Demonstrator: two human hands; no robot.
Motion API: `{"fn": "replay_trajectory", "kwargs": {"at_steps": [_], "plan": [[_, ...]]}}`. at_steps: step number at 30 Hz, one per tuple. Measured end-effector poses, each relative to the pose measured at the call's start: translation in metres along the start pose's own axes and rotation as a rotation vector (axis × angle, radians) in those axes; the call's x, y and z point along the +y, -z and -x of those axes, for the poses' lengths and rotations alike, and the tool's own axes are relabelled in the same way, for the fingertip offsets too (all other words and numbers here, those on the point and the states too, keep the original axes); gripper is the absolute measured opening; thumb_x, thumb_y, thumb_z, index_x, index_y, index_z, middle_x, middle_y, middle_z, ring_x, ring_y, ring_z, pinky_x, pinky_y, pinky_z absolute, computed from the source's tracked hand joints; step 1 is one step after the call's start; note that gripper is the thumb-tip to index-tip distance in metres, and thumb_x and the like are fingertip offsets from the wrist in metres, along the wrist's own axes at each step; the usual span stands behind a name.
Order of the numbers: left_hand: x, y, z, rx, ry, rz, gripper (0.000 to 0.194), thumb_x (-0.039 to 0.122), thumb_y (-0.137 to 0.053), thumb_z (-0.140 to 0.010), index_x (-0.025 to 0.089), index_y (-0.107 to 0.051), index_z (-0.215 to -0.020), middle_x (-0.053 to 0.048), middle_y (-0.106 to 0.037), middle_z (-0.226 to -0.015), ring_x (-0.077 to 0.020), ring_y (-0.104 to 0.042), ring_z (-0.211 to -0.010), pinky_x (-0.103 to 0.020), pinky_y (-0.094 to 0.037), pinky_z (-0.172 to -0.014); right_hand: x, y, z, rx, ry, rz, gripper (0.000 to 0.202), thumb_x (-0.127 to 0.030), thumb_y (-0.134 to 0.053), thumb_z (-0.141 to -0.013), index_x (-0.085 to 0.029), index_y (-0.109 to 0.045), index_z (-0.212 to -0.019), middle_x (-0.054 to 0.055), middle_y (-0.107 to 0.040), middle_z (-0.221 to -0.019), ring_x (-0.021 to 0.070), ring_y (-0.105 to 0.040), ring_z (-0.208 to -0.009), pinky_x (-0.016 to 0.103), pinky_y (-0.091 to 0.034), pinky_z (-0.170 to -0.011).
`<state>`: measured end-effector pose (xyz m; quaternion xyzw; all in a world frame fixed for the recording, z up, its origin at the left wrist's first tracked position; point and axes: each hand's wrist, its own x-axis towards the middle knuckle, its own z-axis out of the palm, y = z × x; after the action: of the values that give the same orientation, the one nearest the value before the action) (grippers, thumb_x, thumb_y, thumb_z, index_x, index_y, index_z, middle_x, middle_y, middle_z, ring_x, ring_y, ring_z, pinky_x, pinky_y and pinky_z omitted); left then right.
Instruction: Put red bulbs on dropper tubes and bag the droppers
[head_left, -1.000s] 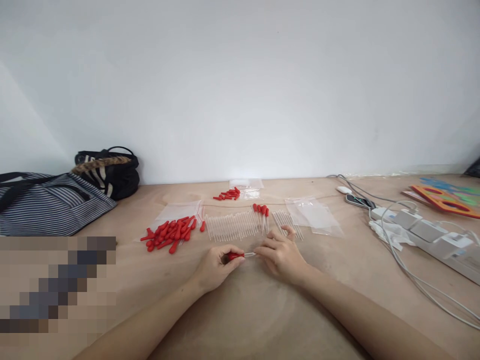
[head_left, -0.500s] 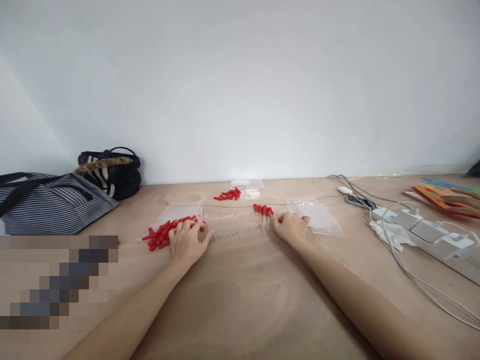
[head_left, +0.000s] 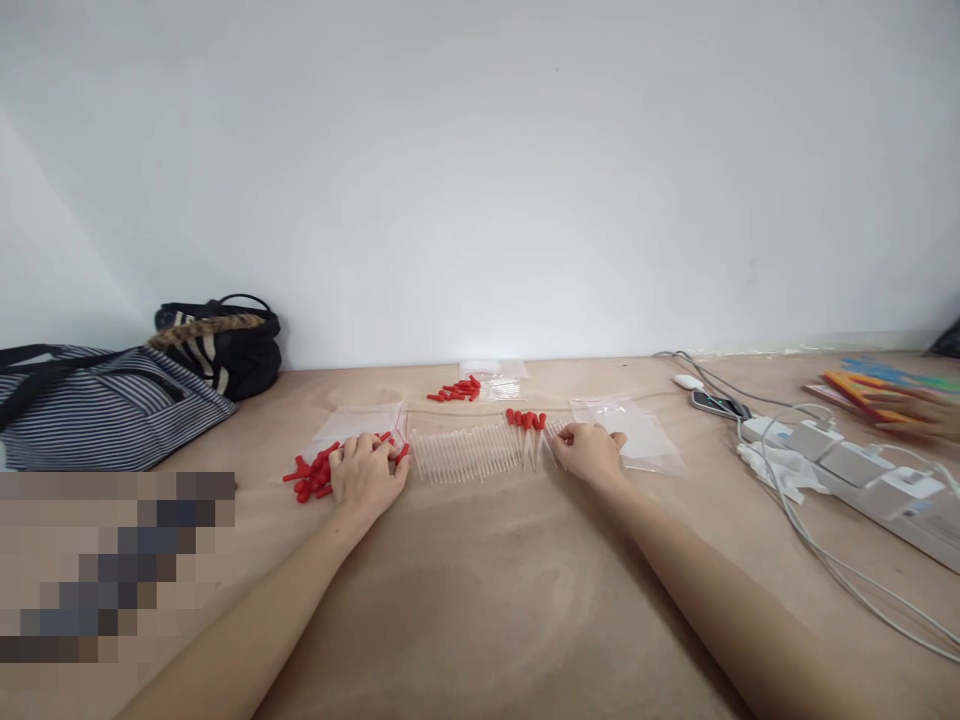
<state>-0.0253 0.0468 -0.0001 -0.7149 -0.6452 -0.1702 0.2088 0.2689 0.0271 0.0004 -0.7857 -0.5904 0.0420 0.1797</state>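
Note:
My left hand is closed round a red rubber bulb beside a heap of red bulbs. A row of thin clear tubes lies side by side between my hands. At the row's right part, several tubes carry red bulbs on their far ends. My right hand is over the right end of the row with fingers pinched; what lies between its fingertips is too small to make out.
Clear plastic bags lie beyond my right hand. Farther back are a small bulb pile and more tubes. A power strip with cables is at right, a striped bag at left. Another person's hand blurs at far right.
My left hand has moved slightly left, and its thumb has closed toward the fingers, with a red bulb there. My right hand has shifted slightly right. The other person's hand has moved.

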Motion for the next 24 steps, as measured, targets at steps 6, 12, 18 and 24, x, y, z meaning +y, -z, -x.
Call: {"fn": "replay_trajectory", "kwargs": {"at_steps": [6, 12, 18, 24], "plan": [[0.009, 0.011, 0.009, 0.181, -0.031, 0.172, 0.02, 0.033, -0.05, -0.076, 0.018, -0.064, -0.074, -0.009, -0.057, -0.087, -0.0267, -0.048, -0.088, -0.039, -0.031, -0.076, 0.001, 0.0, -0.002, -0.02, -0.013, 0.056, 0.02, -0.027, -0.047, -0.072, -0.02, -0.066, -0.07, 0.006, -0.064, -0.072, 0.0244, -0.051, -0.089, 0.038, -0.02, -0.077], [0.042, 0.024, 0.037, -0.026, -0.382, 0.575, 0.012, 0.027, -0.05, -0.075, 0.019, -0.059, -0.073, -0.003, -0.054, -0.079, -0.0191, -0.051, -0.078, -0.033, -0.038, -0.075, -0.007, -0.006, -0.003, -0.034, 0.003, 0.156, 0.021, -0.024, -0.045, -0.073, -0.016, -0.064, -0.075, 0.01, -0.064, -0.079, 0.0256, -0.051, -0.089, 0.04, -0.021, -0.077], [0.053, 0.024, 0.048, -0.25, -0.401, 0.794, 0.011, 0.022, -0.053, -0.072, 0.019, -0.056, -0.082, -0.003, -0.052, -0.083, -0.0179, -0.053, -0.077, -0.03, -0.044, -0.07, -0.011, -0.007, -0.001, -0.019, 0.028, 0.202, 0.022, -0.016, -0.042, -0.074, -0.014, -0.063, -0.082, 0.012, -0.064, -0.089, 0.0264, -0.051, -0.092, 0.04, -0.022, -0.077], [0.057, 0.025, 0.047, -0.346, -0.367, 0.821, 0.006, 0.023, -0.05, -0.075, 0.019, -0.054, -0.077, -0.001, -0.051, -0.079, -0.0149, -0.051, -0.068, -0.028, -0.042, -0.064, -0.014, -0.01, 0.001, -0.031, 0.027, 0.222, 0.024, -0.018, -0.041, -0.076, -0.013, -0.064, -0.082, 0.013, -0.064, -0.086, 0.0275, -0.052, -0.089, 0.04, -0.023, -0.076]]}}
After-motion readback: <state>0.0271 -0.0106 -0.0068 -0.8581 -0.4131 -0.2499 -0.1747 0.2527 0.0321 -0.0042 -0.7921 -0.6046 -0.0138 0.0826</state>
